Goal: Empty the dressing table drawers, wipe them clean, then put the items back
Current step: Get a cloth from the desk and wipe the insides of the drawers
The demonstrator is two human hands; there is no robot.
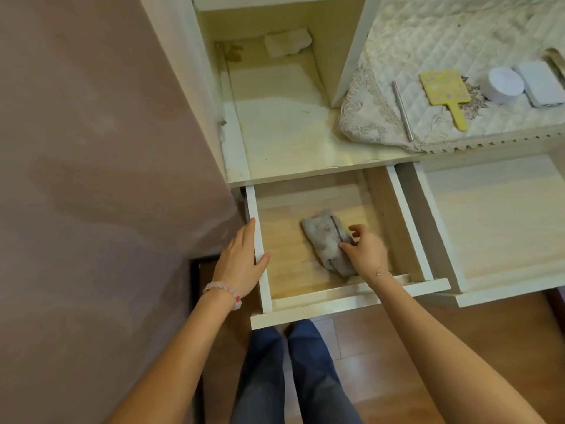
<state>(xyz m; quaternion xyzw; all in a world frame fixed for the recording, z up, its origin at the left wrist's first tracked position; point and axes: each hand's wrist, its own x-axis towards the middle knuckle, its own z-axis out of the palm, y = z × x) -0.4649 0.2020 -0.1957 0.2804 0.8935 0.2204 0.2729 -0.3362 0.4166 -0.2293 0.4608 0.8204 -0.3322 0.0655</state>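
Note:
Two white drawers of the dressing table stand pulled out. The left drawer [342, 304] has a bare wooden bottom with a folded grey cloth [324, 237] lying on it. My right hand [365, 249] presses on the near end of the cloth, fingers curled over it. My left hand [241, 261] rests on the drawer's left wall, thumb inside, fingers outside. The right drawer [501, 289] holds nothing I can see. On the quilted tabletop cover lie a yellow hand mirror [444, 88], a metal stick [403, 110], a round white jar [504, 84] and a white box [542, 84].
A pink wall [91, 179] stands close on the left. Above the left drawer is an open cubby [284, 133] with a crumpled white cloth [287, 42] at its back. My legs stand on the wooden floor [397, 347] below the drawers.

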